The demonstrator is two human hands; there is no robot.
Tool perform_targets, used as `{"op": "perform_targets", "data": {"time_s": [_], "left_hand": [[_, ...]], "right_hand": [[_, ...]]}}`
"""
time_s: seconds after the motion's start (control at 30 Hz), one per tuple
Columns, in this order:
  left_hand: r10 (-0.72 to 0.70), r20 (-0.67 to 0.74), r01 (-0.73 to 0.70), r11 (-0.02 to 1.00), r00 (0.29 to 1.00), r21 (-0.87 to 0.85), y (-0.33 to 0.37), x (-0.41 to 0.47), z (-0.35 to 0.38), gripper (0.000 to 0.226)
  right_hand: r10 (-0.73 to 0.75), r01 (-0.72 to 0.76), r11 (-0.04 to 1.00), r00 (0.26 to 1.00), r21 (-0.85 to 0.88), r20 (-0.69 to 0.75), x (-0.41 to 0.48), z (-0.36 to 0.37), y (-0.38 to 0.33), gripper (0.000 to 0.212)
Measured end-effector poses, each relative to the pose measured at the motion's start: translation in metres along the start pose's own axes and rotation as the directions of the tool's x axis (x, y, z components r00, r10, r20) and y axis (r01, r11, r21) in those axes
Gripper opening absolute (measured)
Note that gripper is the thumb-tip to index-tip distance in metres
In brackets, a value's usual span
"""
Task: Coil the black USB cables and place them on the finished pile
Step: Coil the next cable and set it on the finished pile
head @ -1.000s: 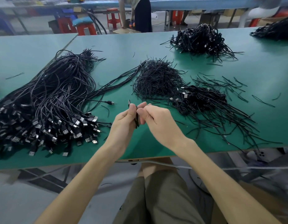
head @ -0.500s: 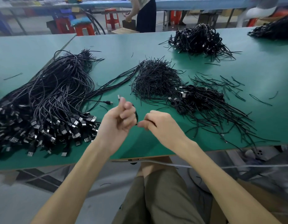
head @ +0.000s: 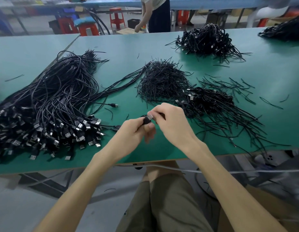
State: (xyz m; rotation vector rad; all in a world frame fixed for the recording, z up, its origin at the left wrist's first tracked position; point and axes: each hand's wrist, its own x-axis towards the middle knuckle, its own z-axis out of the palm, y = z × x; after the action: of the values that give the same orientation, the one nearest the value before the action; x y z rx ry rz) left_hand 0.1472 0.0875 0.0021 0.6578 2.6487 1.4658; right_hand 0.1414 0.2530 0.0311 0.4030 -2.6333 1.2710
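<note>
A coiled black USB cable sits between my two hands above the near middle of the green table. My left hand grips the coil from the left. My right hand pinches its silver plug end from the right. A big heap of uncoiled black USB cables lies to the left, plugs toward me. A pile of coiled cables lies just right of my hands. A mound of short black ties sits behind my hands.
Another pile of coiled cables lies at the far middle right, and one more heap at the far right corner. Loose ties are scattered on the right. A person stands beyond the table by red stools.
My hands have come together again on the cable. The right hand has moved up and over the coil to its plug, and the left hand has turned so the coil faces up.
</note>
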Motion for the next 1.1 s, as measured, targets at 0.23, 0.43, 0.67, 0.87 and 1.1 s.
{"op": "perform_targets", "data": {"time_s": [0.23, 0.43, 0.67, 0.87, 1.1], "left_hand": [[0.038, -0.109, -0.057, 0.984, 0.993, -0.169, -0.009, 0.001, 0.005, 0.034], [-0.158, -0.116, 0.002, 0.602, 0.981, -0.799, -0.011, -0.003, -0.006, 0.038], [-0.299, -0.072, -0.069, 0.019, 0.952, -0.997, -0.008, 0.009, -0.024, 0.041], [-0.315, -0.149, -0.058, 0.281, 0.937, -0.958, 0.002, 0.017, 0.0, 0.037], [-0.141, -0.048, 0.004, 0.346, 0.989, -0.938, 0.006, 0.016, 0.016, 0.034]], "right_hand": [[0.037, -0.023, 0.992, 0.993, 0.126, -0.109, -0.006, 0.008, 0.002, 0.018], [0.231, -0.193, 0.939, 0.967, 0.283, -0.105, -0.002, 0.003, 0.028, 0.026], [0.198, -0.199, 0.976, 0.98, -0.09, -0.024, -0.017, 0.007, 0.032, 0.016], [-0.07, 0.082, 0.964, 0.996, -0.254, 0.058, -0.015, 0.022, -0.002, 0.064], [0.097, -0.123, 0.935, 0.991, 0.332, 0.094, 0.001, 0.024, 0.002, 0.036]]}}
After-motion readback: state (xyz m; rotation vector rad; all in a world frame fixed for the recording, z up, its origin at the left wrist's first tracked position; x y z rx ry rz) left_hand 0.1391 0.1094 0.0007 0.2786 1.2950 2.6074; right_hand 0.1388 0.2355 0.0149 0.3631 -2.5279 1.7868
